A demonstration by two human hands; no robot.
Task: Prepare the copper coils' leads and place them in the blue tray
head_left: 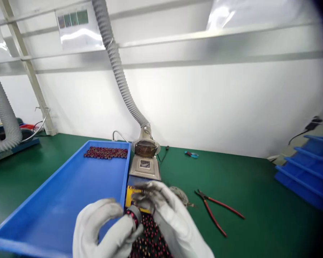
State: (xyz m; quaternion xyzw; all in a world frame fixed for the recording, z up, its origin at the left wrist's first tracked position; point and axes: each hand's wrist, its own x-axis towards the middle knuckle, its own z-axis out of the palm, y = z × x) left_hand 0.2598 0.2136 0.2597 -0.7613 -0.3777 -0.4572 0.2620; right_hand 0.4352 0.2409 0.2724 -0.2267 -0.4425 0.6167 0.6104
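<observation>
- Apparently for steadiness, the left hand pinches a dark ring between thumb and fingers.
- Beside it, the right hand is loosely curled; blur hides whether it is closed on anything.
- Small parts lie below both, seemingly for easy reach.
- Pliers rest rightward on the tabletop, likely for handiness.

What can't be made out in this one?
Head view:
Yellow label: wording partly hidden by the right hand.
Right fingertips: blurred, grip unclear.
Dark ring: partly covered by the left hand.
Small pink pieces: some cut off by bottom edge.
Wall sheet: details too small to read.
</observation>
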